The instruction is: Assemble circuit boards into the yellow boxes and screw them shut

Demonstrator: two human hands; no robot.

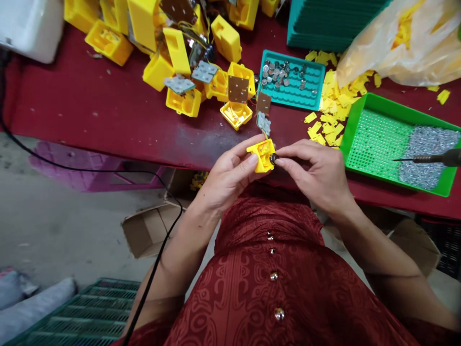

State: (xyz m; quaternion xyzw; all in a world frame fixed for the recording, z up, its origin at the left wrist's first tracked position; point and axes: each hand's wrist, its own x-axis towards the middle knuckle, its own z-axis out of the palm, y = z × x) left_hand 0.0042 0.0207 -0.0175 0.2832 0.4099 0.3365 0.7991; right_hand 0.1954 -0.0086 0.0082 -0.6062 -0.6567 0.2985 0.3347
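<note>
Yellow housing (262,154) held above desk (108,110) edge, clenched in left hand (230,175) grip. Small dark round part (273,158) pinched by right hand (317,173) fingertips, pressed against housing side. Wired board (264,122) dangling behind. Green tray (374,144) at right.

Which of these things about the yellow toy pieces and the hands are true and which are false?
1. The left hand holds a yellow plastic housing. True.
2. The right hand pinches a small round dark part against the housing. True.
3. The green tray is full of yellow tabs. False: it holds a heap of tiny silvery parts; the yellow tabs lie on the red table.
4. The teal tray holds shiny round metal pieces. True.
5. The screwdriver is in the right hand. False: it rests over the green tray, unheld.
</note>
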